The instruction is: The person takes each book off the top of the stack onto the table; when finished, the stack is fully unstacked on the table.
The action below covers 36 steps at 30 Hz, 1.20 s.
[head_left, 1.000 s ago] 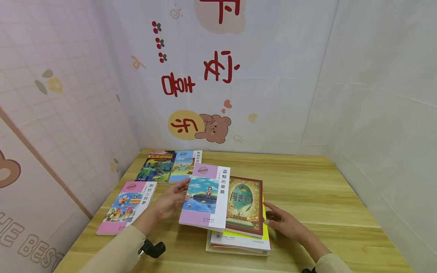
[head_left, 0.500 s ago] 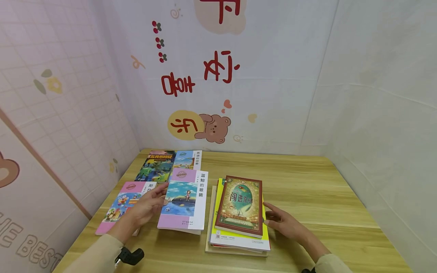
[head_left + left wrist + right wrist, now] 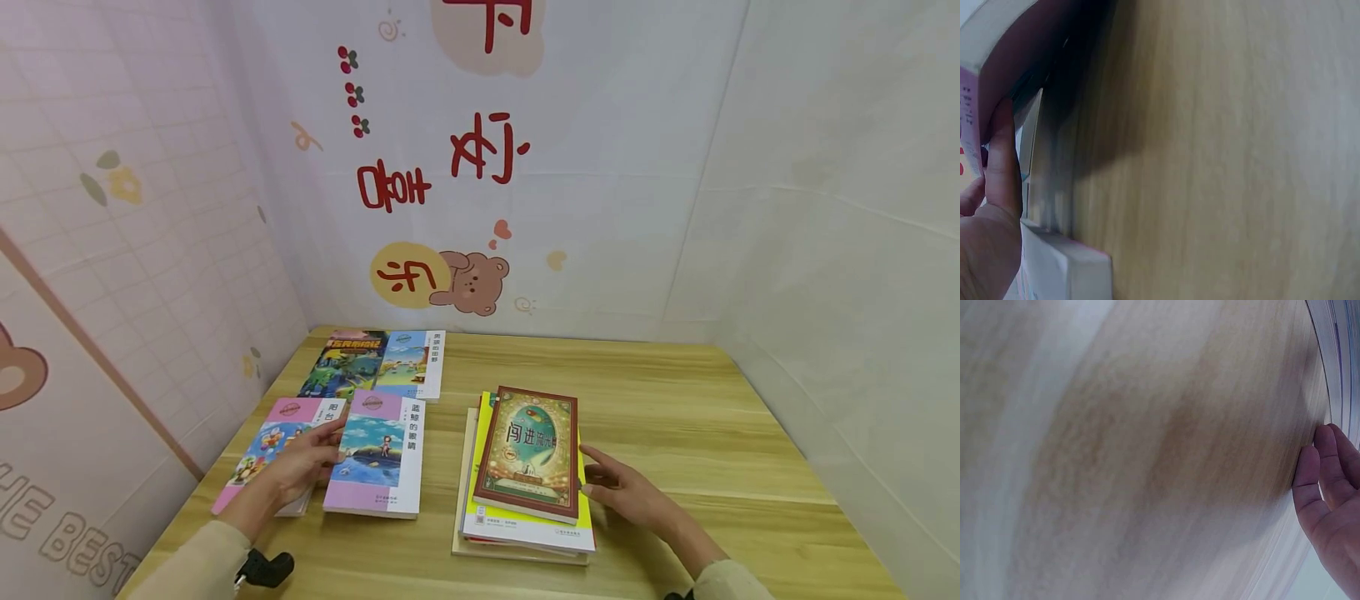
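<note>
My left hand (image 3: 302,463) pinches the left edge of a pink-and-blue paperback book (image 3: 372,451) with a white spine strip. In the left wrist view the fingers lie under this book (image 3: 1004,37) and the thumb on its cover, with its shadow on the wood below. At the right side of a stack, my right hand (image 3: 626,493) has its relaxed fingers by the edges of the books. On top of that stack lies a brown-bordered book (image 3: 528,454) with a green oval, over a yellow-covered book (image 3: 480,512).
Left of the held book, another pink book (image 3: 270,454) lies partly behind my left hand. Behind are a dark green dinosaur-cover book (image 3: 347,367) and a light blue book (image 3: 405,362). They rest on a wooden table (image 3: 637,383) enclosed by white curtains (image 3: 615,167).
My left hand has carried the pink-and-blue book from over the stack leftward and lower, beside the other pink book. The stack's top book is now fully uncovered. My right hand stays put.
</note>
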{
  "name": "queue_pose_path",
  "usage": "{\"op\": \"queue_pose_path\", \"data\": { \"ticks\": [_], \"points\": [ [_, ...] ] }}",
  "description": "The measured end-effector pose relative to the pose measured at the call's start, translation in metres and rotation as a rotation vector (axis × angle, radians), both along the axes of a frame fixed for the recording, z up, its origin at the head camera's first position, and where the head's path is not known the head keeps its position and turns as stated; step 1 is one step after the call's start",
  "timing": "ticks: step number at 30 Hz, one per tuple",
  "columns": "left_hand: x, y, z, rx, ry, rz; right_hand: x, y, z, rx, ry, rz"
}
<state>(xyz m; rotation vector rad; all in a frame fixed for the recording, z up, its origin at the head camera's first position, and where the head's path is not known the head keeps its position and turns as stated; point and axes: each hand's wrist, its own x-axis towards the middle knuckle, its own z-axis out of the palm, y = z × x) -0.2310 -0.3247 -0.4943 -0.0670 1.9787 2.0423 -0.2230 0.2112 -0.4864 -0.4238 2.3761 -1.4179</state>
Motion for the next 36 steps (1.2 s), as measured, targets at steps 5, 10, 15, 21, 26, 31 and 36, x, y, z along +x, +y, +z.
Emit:
{"op": "queue_pose_path", "data": {
  "ticks": [5, 10, 15, 21, 26, 31, 36],
  "points": [
    [0.0, -0.007, -0.003, -0.025, -0.012, 0.013, -0.001, 0.0, -0.001, 0.001, 0.001, 0.004],
    [0.001, -0.011, -0.001, -0.052, -0.017, 0.004, -0.001, 0.0, -0.002, 0.001, -0.002, -0.002],
    [0.0, -0.011, 0.001, -0.065, -0.048, 0.031, -0.001, 0.001, -0.002, -0.003, 0.0, 0.0],
    [-0.001, -0.011, 0.003, -0.125, -0.073, 0.053, -0.001, 0.0, -0.002, -0.001, 0.001, -0.001],
    [-0.001, -0.01, 0.007, -0.282, -0.048, 0.043, -0.001, 0.001, -0.002, -0.005, 0.003, 0.009],
    [0.0, -0.009, 0.014, -0.461, -0.004, 0.056, 0.0, 0.001, -0.001, -0.009, 0.009, 0.015],
    [0.0, -0.003, 0.023, -0.533, 0.026, 0.048, 0.0, 0.0, 0.0, -0.004, 0.006, 0.014]
  ]
}}
